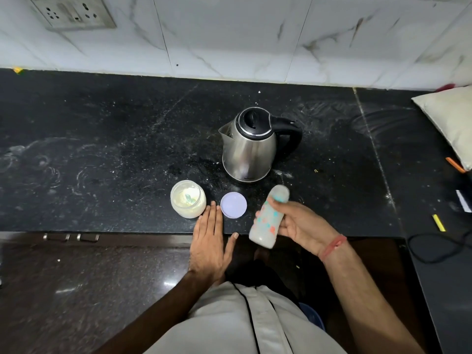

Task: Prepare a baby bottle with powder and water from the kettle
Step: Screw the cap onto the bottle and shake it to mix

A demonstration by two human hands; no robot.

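My right hand (301,226) grips a baby bottle (268,221) with coloured dots, capped, tilted with its top pointing away, over the counter's front edge. The bottle looks milky white inside. My left hand (210,241) lies flat and open on the counter edge, fingers together, fingertips between an open jar of pale powder (187,199) with a green scoop inside and the jar's lilac lid (233,204). A steel kettle (249,144) with a black lid and handle stands behind them, lid closed, spout to the left.
The black stone counter (102,149) is dusted with powder marks. A grey cushion-like object (452,121) lies at the right, with a yellow item (438,223) and a black cable (434,249). A wall socket (74,11) sits upper left on the marble wall.
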